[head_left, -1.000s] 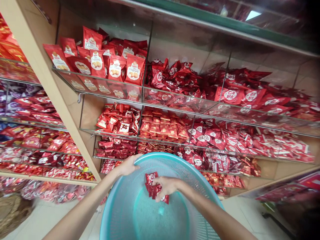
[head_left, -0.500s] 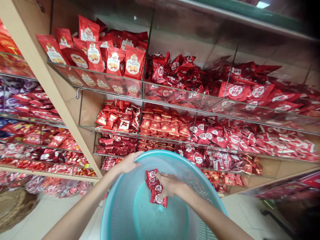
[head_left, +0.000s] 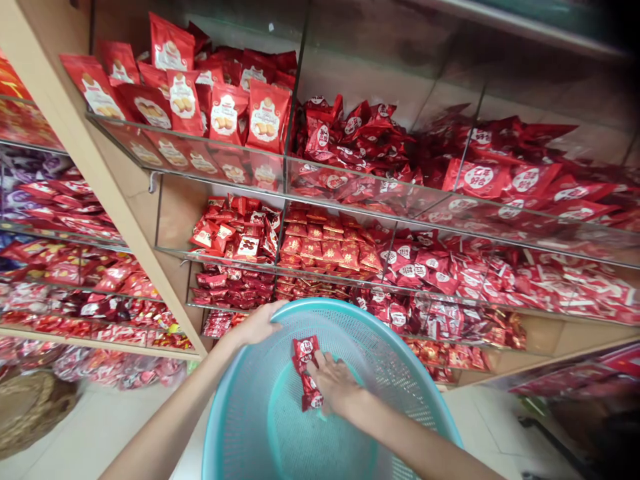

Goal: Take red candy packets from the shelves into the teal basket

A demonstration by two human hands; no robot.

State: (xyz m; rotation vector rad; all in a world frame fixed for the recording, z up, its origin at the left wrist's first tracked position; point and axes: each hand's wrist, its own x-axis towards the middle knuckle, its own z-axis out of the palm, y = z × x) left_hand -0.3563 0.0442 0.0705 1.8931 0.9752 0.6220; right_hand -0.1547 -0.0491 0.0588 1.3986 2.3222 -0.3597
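Note:
A round teal plastic basket (head_left: 390, 360) with a mesh wall is held up in front of shelves of snacks. My left hand (head_left: 260, 323) grips its far left rim. My right hand (head_left: 336, 387) is inside the basket, fingers spread and lying on several small red candy packets (head_left: 306, 373) that rest against the basket's inner wall. The palm covers part of the packets, so whether the fingers still hold them cannot be told for certain.
Glass-fronted shelves (head_left: 350, 200) packed with red snack packets fill the view ahead. Larger red biscuit bags (head_left: 220, 113) stand on the top left shelf. A wooden upright (head_left: 110, 193) divides off more shelves at left. Pale tiled floor (head_left: 80, 433) lies below.
My right hand has sunk deeper into the basket with the red packets and its fingers have spread out over them. The view has tilted slightly downward. The left hand stays on the rim.

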